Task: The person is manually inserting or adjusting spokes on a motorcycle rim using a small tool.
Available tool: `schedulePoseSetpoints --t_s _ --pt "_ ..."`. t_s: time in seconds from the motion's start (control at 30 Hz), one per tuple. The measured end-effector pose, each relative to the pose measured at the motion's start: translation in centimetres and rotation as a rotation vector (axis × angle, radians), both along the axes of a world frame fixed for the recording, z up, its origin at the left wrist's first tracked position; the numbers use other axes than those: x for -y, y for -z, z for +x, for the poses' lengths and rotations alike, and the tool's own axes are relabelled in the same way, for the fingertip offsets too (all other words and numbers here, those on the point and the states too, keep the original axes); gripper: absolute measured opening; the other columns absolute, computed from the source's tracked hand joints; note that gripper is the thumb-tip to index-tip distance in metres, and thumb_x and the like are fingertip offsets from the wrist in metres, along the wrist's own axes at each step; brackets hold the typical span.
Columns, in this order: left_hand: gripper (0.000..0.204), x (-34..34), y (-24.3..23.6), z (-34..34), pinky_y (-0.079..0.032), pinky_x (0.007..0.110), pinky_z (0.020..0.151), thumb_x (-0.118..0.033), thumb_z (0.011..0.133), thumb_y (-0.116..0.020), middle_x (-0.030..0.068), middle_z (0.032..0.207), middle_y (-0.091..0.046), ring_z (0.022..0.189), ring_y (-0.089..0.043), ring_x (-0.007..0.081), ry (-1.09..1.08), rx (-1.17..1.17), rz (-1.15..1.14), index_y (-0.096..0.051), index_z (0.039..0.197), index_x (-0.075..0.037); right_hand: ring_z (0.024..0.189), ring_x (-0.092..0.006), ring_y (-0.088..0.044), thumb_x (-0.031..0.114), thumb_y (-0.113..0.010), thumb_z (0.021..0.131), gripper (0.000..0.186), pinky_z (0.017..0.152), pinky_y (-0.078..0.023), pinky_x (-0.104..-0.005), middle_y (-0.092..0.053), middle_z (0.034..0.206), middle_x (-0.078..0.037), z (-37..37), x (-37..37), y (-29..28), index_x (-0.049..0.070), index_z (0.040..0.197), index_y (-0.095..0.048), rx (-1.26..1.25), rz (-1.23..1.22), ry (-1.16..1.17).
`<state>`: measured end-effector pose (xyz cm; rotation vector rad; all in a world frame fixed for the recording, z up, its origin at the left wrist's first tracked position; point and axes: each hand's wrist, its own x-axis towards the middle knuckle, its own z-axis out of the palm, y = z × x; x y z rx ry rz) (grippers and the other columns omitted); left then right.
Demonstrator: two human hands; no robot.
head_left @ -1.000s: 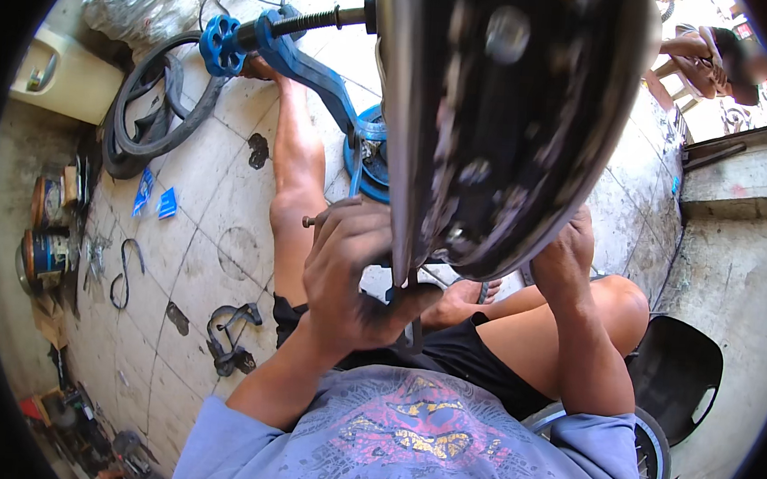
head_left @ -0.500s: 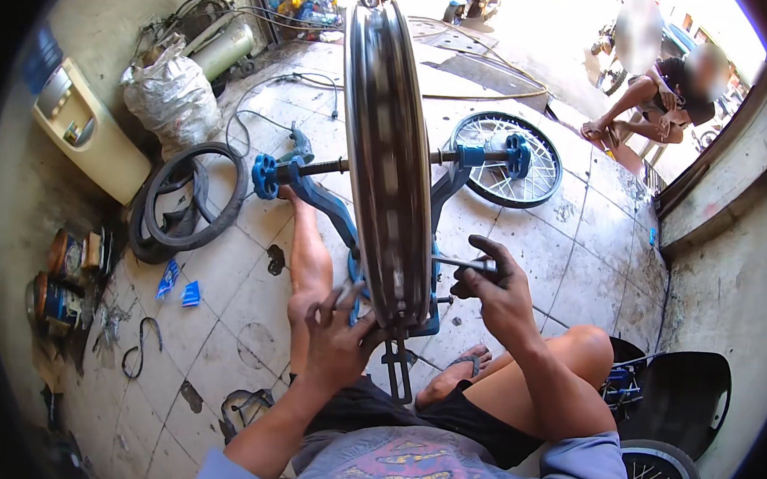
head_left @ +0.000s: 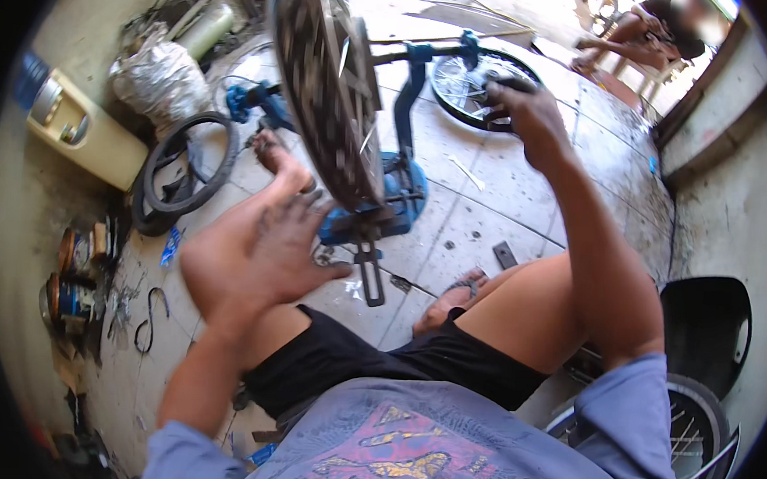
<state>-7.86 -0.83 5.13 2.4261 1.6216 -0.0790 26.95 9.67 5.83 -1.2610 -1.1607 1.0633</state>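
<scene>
A spoked wheel (head_left: 318,86), blurred by motion, is mounted in a blue truing stand (head_left: 408,118) in front of me. Below its rim, a dark slotted bracket (head_left: 370,269) points toward me from the stand's base. My left hand (head_left: 291,243) is open beside the wheel's near lower edge, over my left knee, with fingers spread and nothing in them. Farther forward, to the right of the stand, my right hand (head_left: 531,121) has its fingers curled together around something dark. What it holds is too blurred to name. A silvery spanner-like tool (head_left: 467,172) lies on the tiles below that hand.
Another spoked wheel (head_left: 450,77) lies flat behind the stand's right arm. Black tyres (head_left: 221,172) rest on the left, near a cream water dispenser (head_left: 87,129) and a pale sack (head_left: 161,77). A person (head_left: 651,36) sits at the far right. A wheel (head_left: 688,434) stands near right.
My left hand has come away from the rim's bottom and spread its fingers. My right hand has moved forward, away from beside the wheel. The view has shifted, and the wheel now appears tilted.
</scene>
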Motion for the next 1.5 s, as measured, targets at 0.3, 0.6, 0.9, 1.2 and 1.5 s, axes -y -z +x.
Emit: schedulePoseSetpoints --t_s 0.3,0.6,0.9,1.2,1.5 --pt "0.085 -3.7 -2.9 -0.8 -0.035 0.050 0.107 -0.027 0.064 -0.088 0.0151 0.136 -0.051 0.129 -0.045 0.0379 0.286 -0.075 -0.111 -0.048 0.138 -0.010 0.068 -0.0148 -0.065 0.021 -0.064 0.095 0.024 0.059 -0.053 -0.0281 -0.068 0.086 -0.008 13.5 -2.1 1.2 0.000 0.107 -0.068 0.237 -0.172 0.095" --pt "0.077 -4.3 3.3 2.5 -0.033 0.050 0.111 -0.021 0.062 -0.090 0.0236 0.141 -0.047 0.135 -0.040 0.0394 0.275 0.093 -0.036 -0.061 0.133 -0.022 0.072 -0.0200 -0.069 0.023 -0.064 0.088 0.026 0.062 -0.057 -0.0348 -0.070 0.090 -0.013 22.9 -10.5 12.7 0.002 0.101 -0.071 0.465 -0.459 0.173" --pt "0.063 -14.5 11.7 12.0 -0.038 0.049 0.108 -0.019 0.067 -0.086 0.0201 0.129 -0.057 0.123 -0.052 0.0377 0.433 0.205 0.114 -0.063 0.126 -0.013 0.113 -0.0390 -0.063 0.014 -0.052 0.086 0.031 0.098 -0.050 -0.0439 -0.065 0.121 -0.023 28.6 -18.3 29.8 0.002 0.110 -0.068 1.045 -0.526 0.273" --pt "0.055 -12.7 16.1 7.8 -0.038 0.052 0.107 -0.018 0.071 -0.082 0.0203 0.126 -0.059 0.121 -0.055 0.0376 0.274 0.311 0.036 -0.064 0.122 -0.010 0.090 -0.0399 -0.065 0.009 -0.050 0.088 0.018 0.081 -0.055 -0.0479 -0.064 0.095 -0.022 24.7 -12.7 42.4 0.000 0.097 -0.063 1.318 -0.199 0.198" --pt "0.044 -5.1 10.1 0.7 -0.039 0.052 0.104 -0.015 0.075 -0.077 0.0189 0.121 -0.064 0.115 -0.059 0.0365 0.105 0.447 0.086 -0.066 0.116 -0.007 0.054 -0.0217 -0.056 0.015 -0.055 0.085 0.018 0.056 -0.054 -0.0371 -0.051 0.065 -0.008 19.0 -2.1 25.8 -0.001 0.078 -0.058 -0.043 -0.780 0.285"
